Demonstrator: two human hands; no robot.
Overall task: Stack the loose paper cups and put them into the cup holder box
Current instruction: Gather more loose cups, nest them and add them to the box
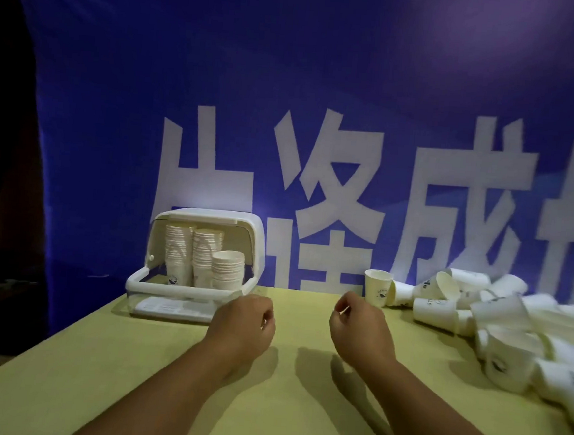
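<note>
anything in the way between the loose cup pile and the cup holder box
Only the hands: the left hand and right hand hover over the table between the loose paper cups and the cup holder box, whose lid is up.

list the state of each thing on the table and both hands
cup holder box, lid open
cup stacks, three, upright in the box
single cup, upright on the table
loose cups, heaped, mostly tipped over, unstacked
left hand, fingers curled, empty
right hand, fingers curled, empty
</note>
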